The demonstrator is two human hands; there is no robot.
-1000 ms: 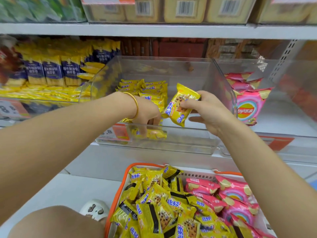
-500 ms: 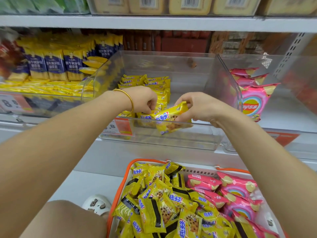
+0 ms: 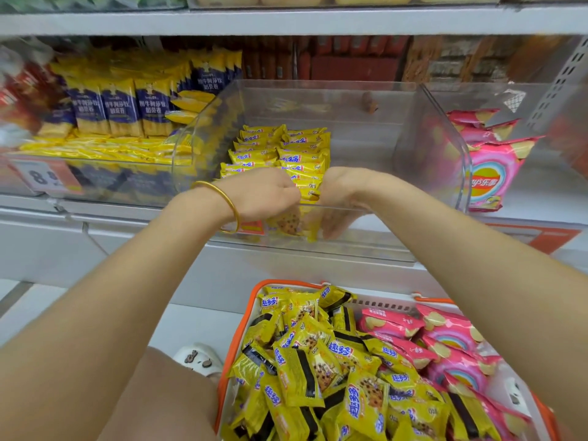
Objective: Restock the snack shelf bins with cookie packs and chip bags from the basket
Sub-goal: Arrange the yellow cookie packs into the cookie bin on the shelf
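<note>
Setting: shop aisle, white metal snack shelf (image 3: 127, 214) at chest level. A second white shelf board (image 3: 286, 22) runs across just above. Perforated grey upright (image 3: 563, 81) at far right. Rear of the bay is stacked with red-brown boxes (image 3: 350, 66); to the left stand blue-and-yellow packs (image 3: 121, 106). Price tag (image 3: 41, 178) on the front rail, digits blurred. Floor (image 3: 178, 326) pale, smooth. Light even and soft.

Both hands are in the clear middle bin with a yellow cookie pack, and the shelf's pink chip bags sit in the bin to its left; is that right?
Not quite: the head view shows the pink chip bags in the bin to its right. The left hand and right hand are indeed in the clear middle bin with the yellow cookie pack.
</note>
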